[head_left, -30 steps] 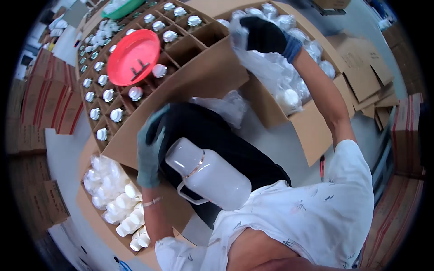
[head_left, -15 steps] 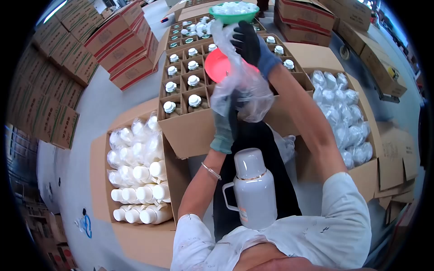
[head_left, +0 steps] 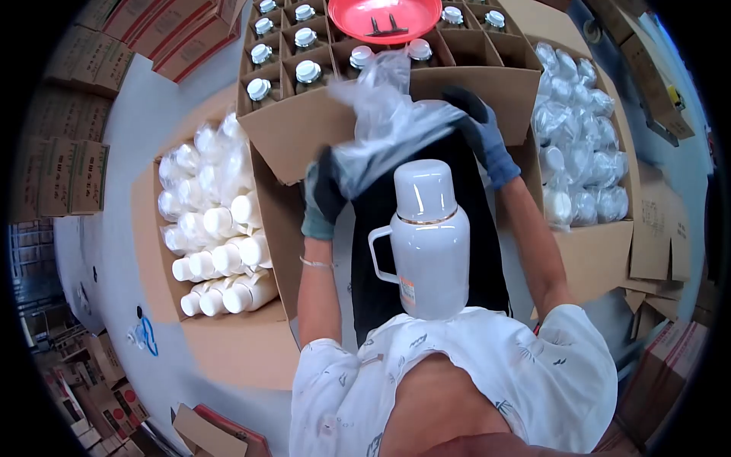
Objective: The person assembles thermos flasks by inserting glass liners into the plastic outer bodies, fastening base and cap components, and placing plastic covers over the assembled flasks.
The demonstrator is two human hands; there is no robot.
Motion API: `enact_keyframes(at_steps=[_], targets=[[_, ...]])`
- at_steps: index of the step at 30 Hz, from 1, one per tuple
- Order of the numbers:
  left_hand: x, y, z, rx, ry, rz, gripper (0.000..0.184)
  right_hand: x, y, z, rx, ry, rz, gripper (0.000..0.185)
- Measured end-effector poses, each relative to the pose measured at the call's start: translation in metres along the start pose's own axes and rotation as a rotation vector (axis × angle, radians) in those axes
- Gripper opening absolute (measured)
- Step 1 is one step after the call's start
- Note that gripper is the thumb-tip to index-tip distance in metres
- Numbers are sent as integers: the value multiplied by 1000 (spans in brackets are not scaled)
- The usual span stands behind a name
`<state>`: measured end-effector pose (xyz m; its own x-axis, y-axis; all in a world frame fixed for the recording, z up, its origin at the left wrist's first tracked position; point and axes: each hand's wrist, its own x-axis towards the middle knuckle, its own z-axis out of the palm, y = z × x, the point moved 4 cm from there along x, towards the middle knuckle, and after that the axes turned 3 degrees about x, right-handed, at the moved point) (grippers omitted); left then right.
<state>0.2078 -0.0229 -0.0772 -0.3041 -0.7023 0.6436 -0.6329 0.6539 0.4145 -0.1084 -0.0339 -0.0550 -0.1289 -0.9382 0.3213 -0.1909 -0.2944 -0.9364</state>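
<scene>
A clear plastic bag [head_left: 396,133], blurred by motion, is stretched between my two gloved hands above my lap. My left hand [head_left: 326,186] is closed on its lower left end, and my right hand [head_left: 478,129] pinches its right edge. Just below the bag, a glossy pale vacuum flask [head_left: 430,255] with a side handle and a cup lid stands upright on my lap, leaning against my shirt. Neither hand touches the flask. Part of the bag hangs up against the divided carton in front.
The divided carton [head_left: 304,141] ahead holds several silver-capped items and a red bowl [head_left: 346,19] with small dark metal pieces. At left, an open carton [head_left: 270,228] holds white flasks, some bagged. Another carton [head_left: 586,251] at right holds bagged ones. Stacked boxes [head_left: 72,167] stand far left.
Both hands have come down toward my lap and moved apart, spreading the bag sideways between them. The view has tilted down, so the green bowl has left the frame.
</scene>
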Motion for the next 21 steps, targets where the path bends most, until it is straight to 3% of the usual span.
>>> enact_keyframes(at_steps=[1, 3, 5, 6, 7, 8, 9, 12, 13, 14, 16, 20, 21], targets=[[-23, -11, 9, -462, -22, -323, 45, -19, 3, -4, 100, 52, 63, 34], [-45, 6, 1, -779, -160, -577, 41, -60, 0, -13, 167, 147, 199, 32], [-27, 56, -35, -372, -316, -329, 34, -108, 5, -16, 23, 219, 168, 30], [-32, 64, -41, -345, -266, -156, 35, -126, -17, -11, -55, 197, 91, 28], [-41, 66, -48, -321, -248, -112, 34, -144, -43, -11, -304, 162, -106, 26], [-51, 69, -57, -296, -232, -66, 34, -150, -77, -1, -358, 46, -317, 28], [-46, 77, -68, -539, -306, -212, 34, -160, -88, -1, -389, -7, -325, 26], [-69, 99, -79, -558, -336, -356, 34, -191, -79, -4, -443, -109, -239, 29], [-107, 95, -73, -445, -242, -379, 34, -196, -73, -6, -456, -135, -210, 32], [-144, 90, -63, -617, -149, -517, 36, -201, -75, -7, -494, -176, -213, 33], [-181, 105, -72, -583, -193, -641, 37, -217, -85, -10, -572, -267, -231, 35], [-188, 129, -110, -880, -576, -755, 40, -275, -75, -10, -644, -696, -216, 33], [-176, 129, -116, -1000, -670, -797, 40, -273, -76, -12, -609, -715, -230, 34]])
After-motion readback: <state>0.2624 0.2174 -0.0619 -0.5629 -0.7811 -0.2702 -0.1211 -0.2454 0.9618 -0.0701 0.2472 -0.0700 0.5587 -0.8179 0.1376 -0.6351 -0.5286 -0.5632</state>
